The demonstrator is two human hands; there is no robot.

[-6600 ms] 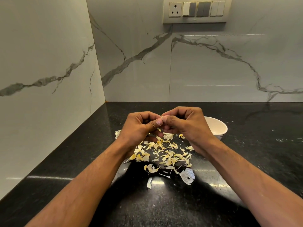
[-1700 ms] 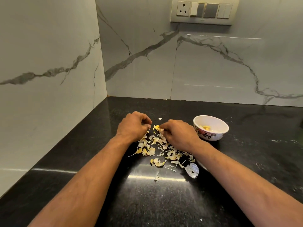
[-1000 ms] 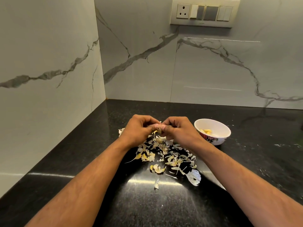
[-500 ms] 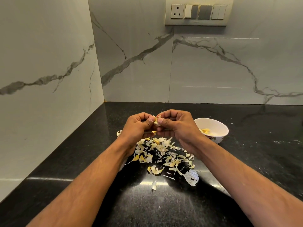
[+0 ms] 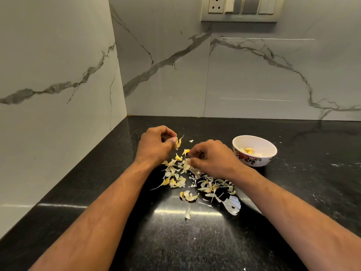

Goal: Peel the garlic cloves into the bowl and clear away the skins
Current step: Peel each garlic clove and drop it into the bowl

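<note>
Left hand (image 5: pixel 155 146) pinching a partly peeled garlic clove (image 5: pixel 177 143), right hand (image 5: pixel 212 157) curled on the skins (image 5: pixel 195 182), its grip unclear, bowl (image 5: pixel 254 150) right of the skins on the counter (image 5: pixel 175 241)

Left hand (image 5: pixel 156 146) pinches garlic clove (image 5: pixel 177 143) above skins (image 5: pixel 192 181).

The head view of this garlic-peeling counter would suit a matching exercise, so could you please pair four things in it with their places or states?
Things:
1. bowl
2. garlic skins
3. left hand
4. switch plate

Places or states:
A. pinches a yellowish piece of garlic
B. mounted on the marble wall
C. holds peeled cloves, to the right of the right hand
D. scattered on the black countertop

Pairs: 1-C, 2-D, 3-A, 4-B
</note>
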